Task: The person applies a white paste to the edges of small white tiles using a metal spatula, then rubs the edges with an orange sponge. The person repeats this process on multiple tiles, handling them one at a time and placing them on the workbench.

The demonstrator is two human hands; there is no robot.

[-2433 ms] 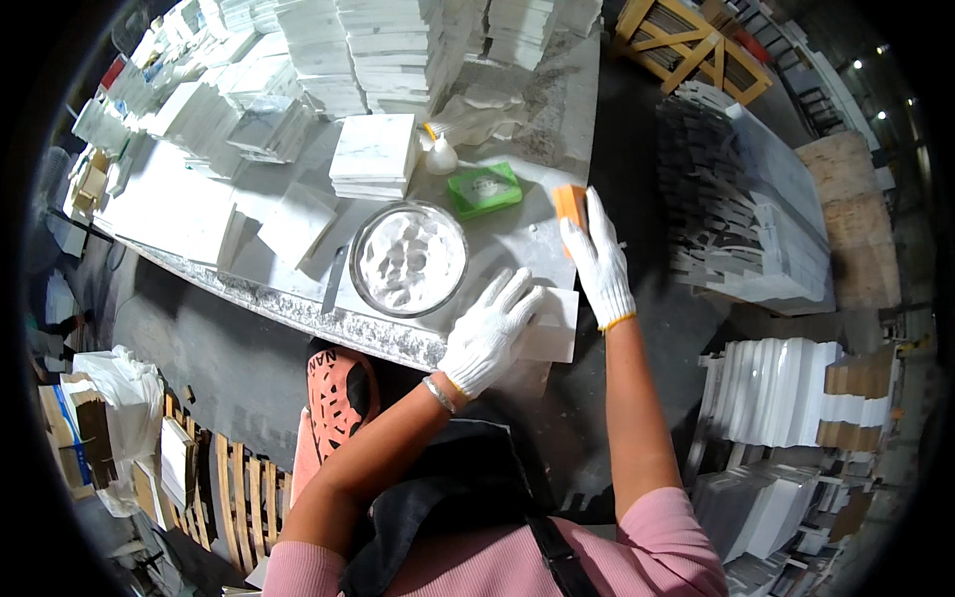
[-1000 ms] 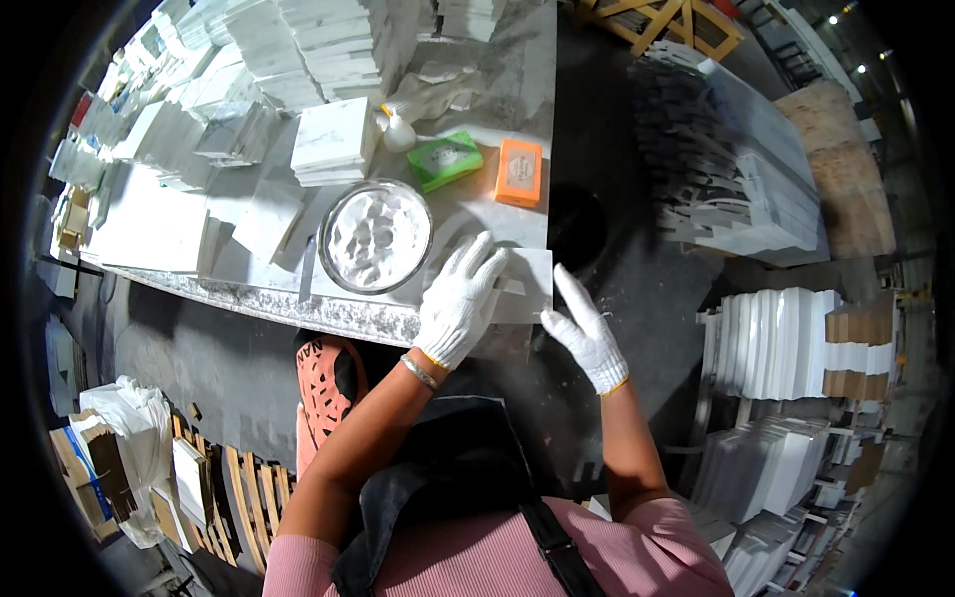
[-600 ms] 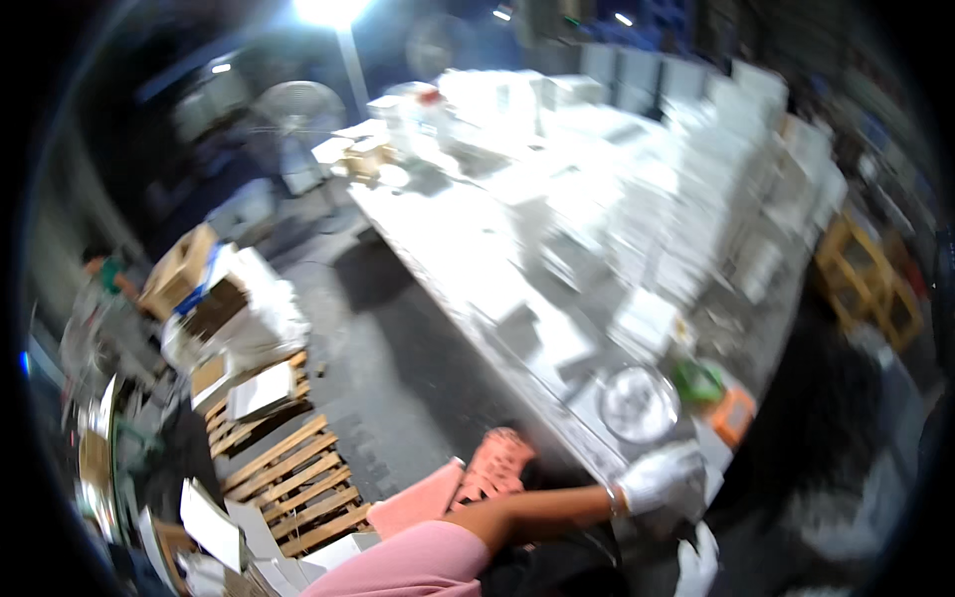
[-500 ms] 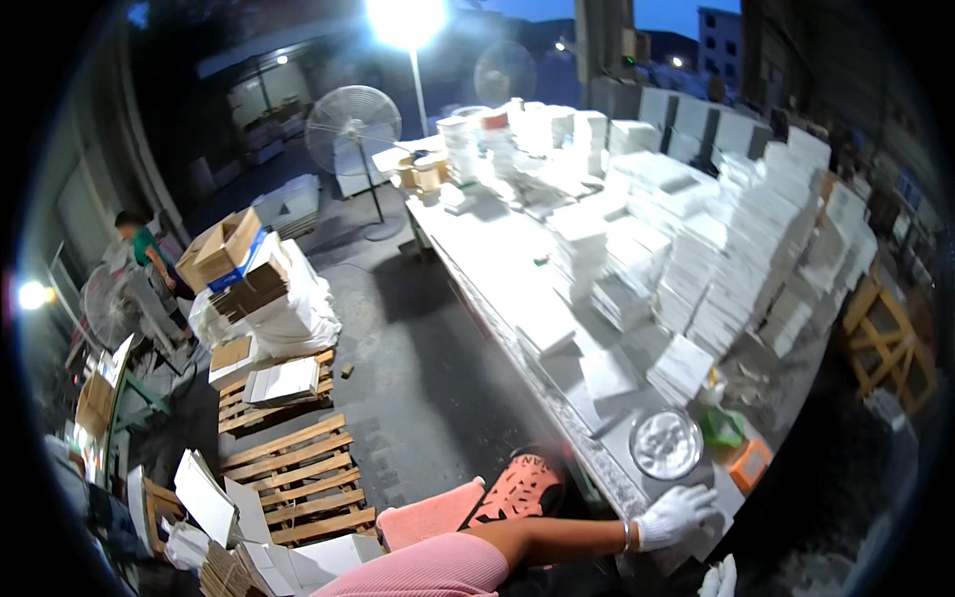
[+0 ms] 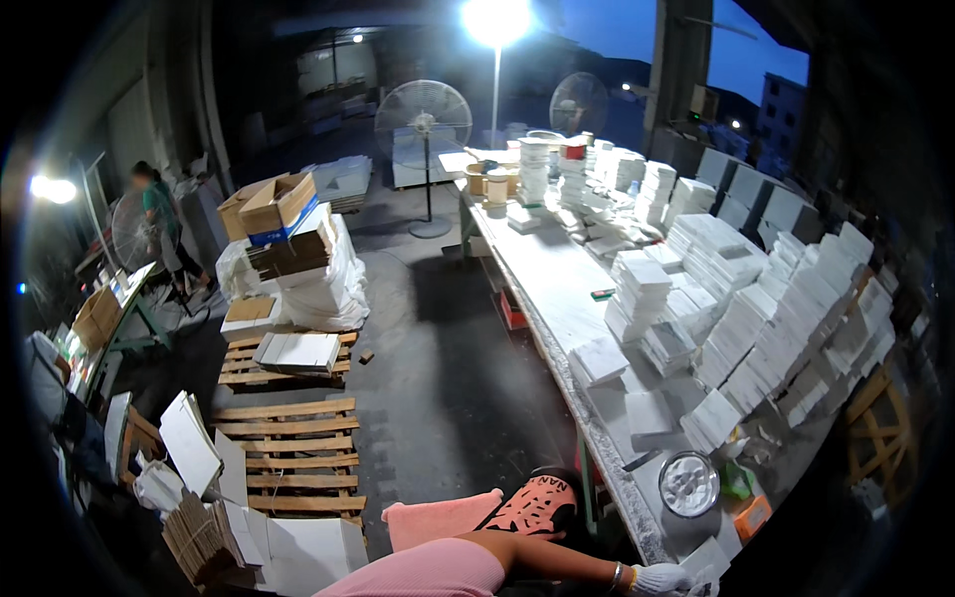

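My left hand (image 5: 661, 578), in a white knit glove with a bracelet at the wrist, is at the table's near end. Its fingers are closed at the edge of a white marble-look tile (image 5: 706, 561). Of my right hand, only a bit of white glove shows at the lower edge beside the tile; its fingers are mostly cut off. Just beyond the left hand stands a round metal bowl (image 5: 688, 485) with white lumpy contents. An orange box (image 5: 752, 518) and a green item (image 5: 737, 482) lie right of the bowl.
The long table (image 5: 537, 284) carries many stacks of white tiles (image 5: 771, 333) along its right side. On the left are wooden pallets (image 5: 298, 438), cartons (image 5: 281, 206) and flat cardboard (image 5: 194, 537). A stand fan (image 5: 425, 119) and a person (image 5: 161, 214) are farther back.
The view has swung, shifting the scene to the right. My left hand has gone from lying spread over the table end to closing at the tile's edge. My right hand has mostly left the frame.
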